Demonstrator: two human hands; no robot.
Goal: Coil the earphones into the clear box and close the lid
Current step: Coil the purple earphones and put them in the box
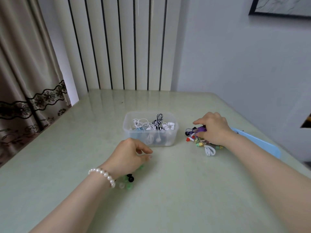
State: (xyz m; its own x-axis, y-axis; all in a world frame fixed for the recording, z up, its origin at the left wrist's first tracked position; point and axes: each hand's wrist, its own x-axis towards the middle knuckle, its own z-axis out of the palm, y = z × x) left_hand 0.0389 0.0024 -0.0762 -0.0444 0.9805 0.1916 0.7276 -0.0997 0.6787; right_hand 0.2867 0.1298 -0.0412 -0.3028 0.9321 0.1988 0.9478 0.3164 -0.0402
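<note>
The clear box [129,132] stands open in the middle of the table, with several white and black-and-white coiled earphones [156,126] inside. To its right lies a pile of coloured earphones [200,142], including a white coil. My right hand [212,127] rests on that pile, fingers closed around a purple earphone [201,129]. My left hand [129,156] hovers low in front of the box, fingers loosely curled, nothing visibly held. The light blue lid [259,143] lies flat beyond my right forearm.
Small green, white and black ear tips [127,181] lie scattered by my left wrist, which wears a pearl bracelet. The table's right edge runs close behind the lid. A curtain hangs at the left, a wall behind.
</note>
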